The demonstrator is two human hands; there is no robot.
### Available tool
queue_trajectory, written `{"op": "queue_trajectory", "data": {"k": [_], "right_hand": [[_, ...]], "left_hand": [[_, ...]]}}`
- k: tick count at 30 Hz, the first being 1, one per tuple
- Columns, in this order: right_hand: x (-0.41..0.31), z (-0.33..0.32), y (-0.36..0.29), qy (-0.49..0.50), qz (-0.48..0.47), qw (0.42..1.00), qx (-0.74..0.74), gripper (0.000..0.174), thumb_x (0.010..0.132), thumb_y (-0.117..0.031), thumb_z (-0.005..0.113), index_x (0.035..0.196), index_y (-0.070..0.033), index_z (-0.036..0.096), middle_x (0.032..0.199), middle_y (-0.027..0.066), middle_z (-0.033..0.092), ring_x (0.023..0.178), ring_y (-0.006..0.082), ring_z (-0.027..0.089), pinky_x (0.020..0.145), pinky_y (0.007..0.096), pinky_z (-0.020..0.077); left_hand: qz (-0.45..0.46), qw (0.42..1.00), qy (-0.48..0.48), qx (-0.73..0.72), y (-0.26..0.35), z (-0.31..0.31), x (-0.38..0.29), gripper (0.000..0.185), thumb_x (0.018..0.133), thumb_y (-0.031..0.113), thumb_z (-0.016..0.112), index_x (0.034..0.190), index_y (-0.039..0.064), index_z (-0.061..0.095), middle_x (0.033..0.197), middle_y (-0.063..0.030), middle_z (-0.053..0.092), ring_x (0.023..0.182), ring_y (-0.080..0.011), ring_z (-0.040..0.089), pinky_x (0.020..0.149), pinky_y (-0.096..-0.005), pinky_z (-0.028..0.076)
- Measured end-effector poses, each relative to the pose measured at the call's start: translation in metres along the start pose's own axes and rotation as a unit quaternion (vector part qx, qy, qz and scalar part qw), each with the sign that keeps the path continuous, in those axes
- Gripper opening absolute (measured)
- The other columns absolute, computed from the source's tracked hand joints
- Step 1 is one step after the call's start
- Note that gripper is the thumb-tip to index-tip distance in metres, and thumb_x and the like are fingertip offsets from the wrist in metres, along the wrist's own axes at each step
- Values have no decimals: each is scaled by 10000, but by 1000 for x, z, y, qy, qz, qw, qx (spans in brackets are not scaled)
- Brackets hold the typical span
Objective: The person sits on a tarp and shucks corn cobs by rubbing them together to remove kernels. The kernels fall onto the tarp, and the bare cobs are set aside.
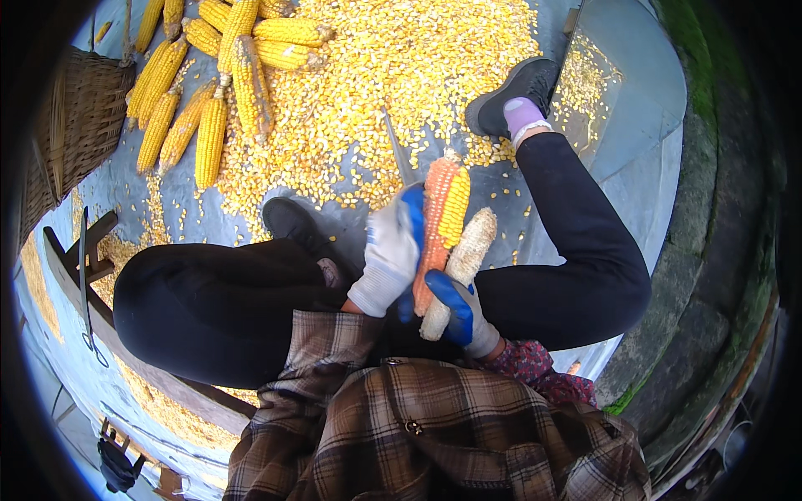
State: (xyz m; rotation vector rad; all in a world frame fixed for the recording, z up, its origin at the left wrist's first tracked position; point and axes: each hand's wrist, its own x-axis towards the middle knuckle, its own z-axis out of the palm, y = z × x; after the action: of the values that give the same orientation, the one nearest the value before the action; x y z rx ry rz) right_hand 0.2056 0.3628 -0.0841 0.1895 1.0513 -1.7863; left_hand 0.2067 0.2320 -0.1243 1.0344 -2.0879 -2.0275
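My left hand [390, 253], in a white knit glove with a blue-coated palm, is closed around a reddish corn cob [437, 206]. Much of that cob is stripped, but a patch of yellow kernels [455, 210] stays along its right side. A pointed metal tool [399, 149] juts out beyond the left hand; its lower end is hidden, so what holds it cannot be told. In my matching-gloved right hand [462, 313] is a bare, whitish corn cob [467, 247], lying alongside the reddish one. The right thumb presses near the reddish cob's lower end.
Loose corn kernels [388, 56] cover much of the grey-blue sheet [495, 206] before me. Unshelled ears [211, 141] lie at upper left beside a woven basket [88, 113]. A wooden bench [163, 391] and scissors [94, 347] are at left, mossy stone edging [695, 269] at right.
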Motion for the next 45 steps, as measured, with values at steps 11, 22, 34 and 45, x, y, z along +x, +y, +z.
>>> {"op": "queue_trajectory", "data": {"k": [11, 22, 34, 45], "right_hand": [[8, -11, 13, 106, -6, 990, -90, 183, 854, -104, 647, 999, -6, 596, 800, 46, 638, 650, 101, 607, 582, 232, 492], [4, -12, 14, 103, 34, 986, -125, 231, 834, -98, 668, 1021, 3, 576, 851, 70, 658, 693, 119, 637, 624, 240, 517], [5, -3, 9, 139, 21, 981, -134, 59, 862, -62, 615, 863, -4, 626, 713, 18, 600, 614, 77, 570, 539, 219, 447], [15, -1, -3, 93, 5, 991, -93, 134, 860, -86, 621, 952, 9, 598, 803, 59, 647, 648, 118, 623, 566, 236, 505]], "left_hand": [[24, 995, -6, -95, 3, 7, 14, 476, 961, 361, 466, 1263, -6, 488, 1212, -178, 566, 1140, -263, 539, 973, -335, 394], [-33, 987, 100, -121, -39, 8, 21, 360, 961, 305, 456, 1109, -3, 572, 965, -182, 627, 858, -298, 603, 779, -384, 466], [51, 995, 88, 8, -2, -2, 21, 423, 980, 325, 404, 1097, -41, 581, 897, -144, 638, 821, -203, 579, 766, -332, 458], [44, 999, 20, -11, 2, 0, 16, 406, 957, 279, 470, 1220, -28, 509, 1071, -226, 610, 1017, -285, 586, 872, -343, 447]]}}
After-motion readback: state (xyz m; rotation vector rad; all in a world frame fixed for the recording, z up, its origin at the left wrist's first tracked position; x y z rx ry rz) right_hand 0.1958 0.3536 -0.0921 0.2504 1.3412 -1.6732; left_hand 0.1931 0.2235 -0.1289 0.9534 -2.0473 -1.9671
